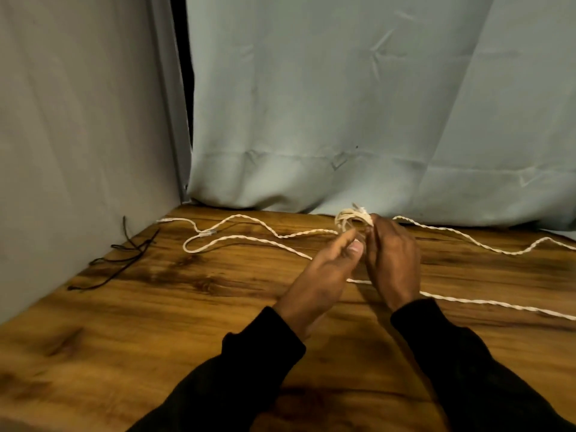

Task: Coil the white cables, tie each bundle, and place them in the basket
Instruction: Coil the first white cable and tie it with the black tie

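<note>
A small coil of white twisted cable (353, 220) sits at my fingertips above the wooden table (187, 307). My right hand (391, 260) grips the coil from the right. My left hand (324, 275) pinches the cable strand just left of the coil, thumb against forefinger. Loose white cable (249, 227) trails left across the table in a long loop and ends near the back left corner. Another loose stretch of white cable (473, 241) runs right, and a further length passes under my hands toward the right edge. No basket is in view.
Several thin black ties (124, 255) lie in a loose heap at the table's left edge. Pale grey curtain cloth (343, 120) hangs behind the table and along its left side, with a dark gap at the corner.
</note>
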